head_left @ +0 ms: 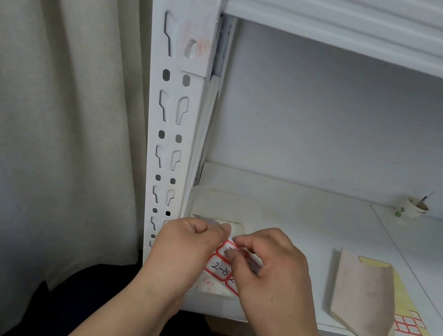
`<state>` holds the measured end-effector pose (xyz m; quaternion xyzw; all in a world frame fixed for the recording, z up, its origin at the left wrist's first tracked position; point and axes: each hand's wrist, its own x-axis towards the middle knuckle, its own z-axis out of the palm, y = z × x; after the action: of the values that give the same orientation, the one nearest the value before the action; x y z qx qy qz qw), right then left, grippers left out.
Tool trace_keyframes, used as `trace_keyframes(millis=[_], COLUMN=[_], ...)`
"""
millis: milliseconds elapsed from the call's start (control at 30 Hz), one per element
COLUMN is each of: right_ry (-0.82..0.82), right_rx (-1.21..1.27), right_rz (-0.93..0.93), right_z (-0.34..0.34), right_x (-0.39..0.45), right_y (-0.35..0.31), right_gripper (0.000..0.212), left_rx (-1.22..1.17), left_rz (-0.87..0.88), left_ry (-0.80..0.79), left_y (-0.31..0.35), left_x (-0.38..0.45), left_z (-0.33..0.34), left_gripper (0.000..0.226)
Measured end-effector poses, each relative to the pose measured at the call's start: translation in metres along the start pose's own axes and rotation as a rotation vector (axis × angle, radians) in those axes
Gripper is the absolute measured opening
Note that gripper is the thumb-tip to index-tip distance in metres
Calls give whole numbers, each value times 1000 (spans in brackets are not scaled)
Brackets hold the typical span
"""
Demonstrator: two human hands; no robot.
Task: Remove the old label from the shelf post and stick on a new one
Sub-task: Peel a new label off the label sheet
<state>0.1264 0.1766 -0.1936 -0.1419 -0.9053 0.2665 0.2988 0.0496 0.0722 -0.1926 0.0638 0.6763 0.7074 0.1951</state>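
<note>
Head view: label sheet (218,266) lies at the shelf's (307,218) near left edge beside the post (171,108). Left hand (185,246) pinches it; right hand (269,264) fingertips pinch one label's corner — thin, floppy, tearable; peel from the corner.

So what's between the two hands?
In the head view, a red-bordered label sheet, one label reading 2-15, sits between the left hand and right hand; both pinch it.
</note>
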Motion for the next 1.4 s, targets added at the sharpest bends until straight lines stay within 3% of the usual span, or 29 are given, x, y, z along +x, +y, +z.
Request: trace_keyframes(millis=[167,567,900,1000,1100,1400], right_ry=[68,116,103,80,107,155], right_rx=[-80,-212,-70,-24,-59,-212], right_rz=[-36,-53,-47,-2,-21,-102], right_z=[1,8,9,7,5,6], right_x=[3,1,2,4,5,0], right_y=[1,-3,0,-2,-4,-6], right_gripper=[3,13,3,6,7,13], left_rx=[30,305,65,21,27,142], left_rz=[0,151,50,25,15,52], left_ry=[8,67,-16,-31,-49,71], left_y=[-2,5,2,5,6,7], left_x=[2,2,10,8,7,3], left_z=[0,0,-3,-1,0,3], left_gripper=[46,53,58,49,41,45])
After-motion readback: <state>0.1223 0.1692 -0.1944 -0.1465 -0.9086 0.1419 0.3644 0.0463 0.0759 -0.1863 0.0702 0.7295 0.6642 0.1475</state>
